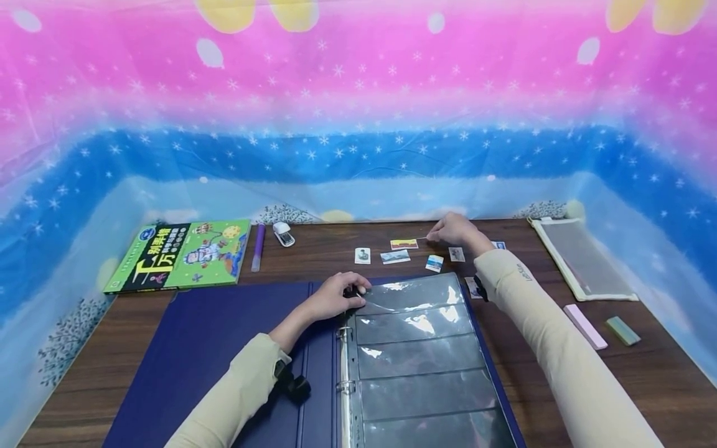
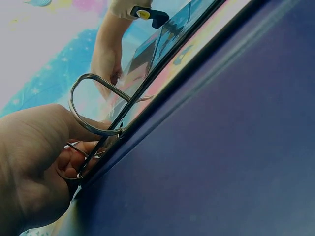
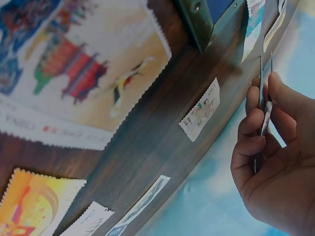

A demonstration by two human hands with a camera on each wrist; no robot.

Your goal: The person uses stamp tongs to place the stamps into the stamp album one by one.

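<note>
A dark blue stamp album (image 1: 246, 348) lies spread on the table, with a clear-pocketed black page (image 1: 420, 358) over its metal rings. My left hand (image 1: 336, 295) pinches this page near its upper left corner, beside a ring (image 2: 74, 98). My right hand (image 1: 456, 229) holds metal tweezers (image 3: 266, 115) beyond the album. Their tips stand apart, pointing at the right end of a yellow-and-red stamp (image 1: 404, 244); contact cannot be told. Nearby lie a grey-blue stamp (image 1: 395, 256), a white-edged stamp (image 1: 362, 255), a blue-and-white stamp (image 1: 434, 263) and a small greyish stamp (image 1: 456, 254).
At the back left are a green book (image 1: 185, 255), a purple tube (image 1: 258, 247) and a small white-and-dark object (image 1: 284, 234). A mesh zip pouch (image 1: 585, 258), a pink bar (image 1: 585, 326) and a green block (image 1: 623, 331) lie right. Another stamp (image 1: 473, 288) touches the album's right side.
</note>
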